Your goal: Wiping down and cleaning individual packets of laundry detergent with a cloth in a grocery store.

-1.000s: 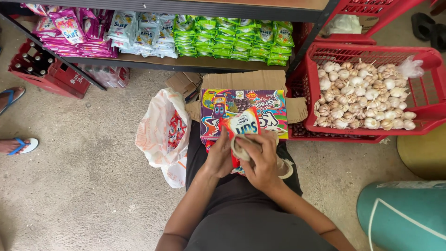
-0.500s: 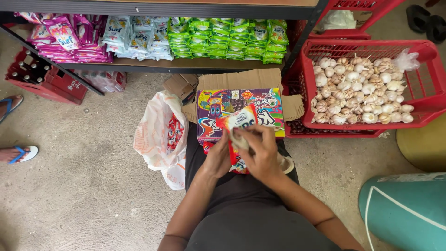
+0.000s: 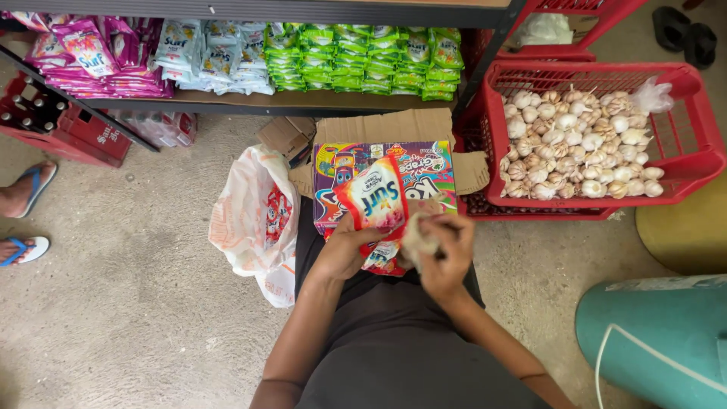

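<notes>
Two hands meet over the person's lap, just in front of the dark shirt (image 3: 394, 348). The left hand (image 3: 344, 254) is closed on the lower part of a red and white sachet pack (image 3: 375, 208), gripping it from the left side. The right hand (image 3: 447, 254) is curled around a crumpled, pale bit of wrapping (image 3: 418, 238) at the pack's right edge, fingers bent tight over it. The pack stands tilted, its top leaning away from the body, and it covers the middle of a colourful carton (image 3: 337, 170) that lies just beyond the hands, inside an opened brown cardboard box (image 3: 379, 129) with its flaps spread.

Left of the lap, on the concrete floor (image 3: 113, 303), slumps a white and orange plastic bag (image 3: 254, 220), touching the box's side. Right of the lap, at the frame's lower corner, sits a teal rounded container (image 3: 659, 341), and above it a yellowish curved surface (image 3: 681, 235).

Farther out on the right, a red plastic crate (image 3: 697, 113) holds a heap of garlic bulbs (image 3: 579, 148); a second red crate (image 3: 575, 30) stands behind it. Along the far edge runs a low shelf (image 3: 303, 102) stacked with pink sachets (image 3: 83, 53), pale blue sachets (image 3: 204, 53) and green sachets (image 3: 356, 57). At far left a red bottle crate (image 3: 53, 121) stands under the shelf end, and another person's feet in blue sandals (image 3: 26, 189) show at the edge.
</notes>
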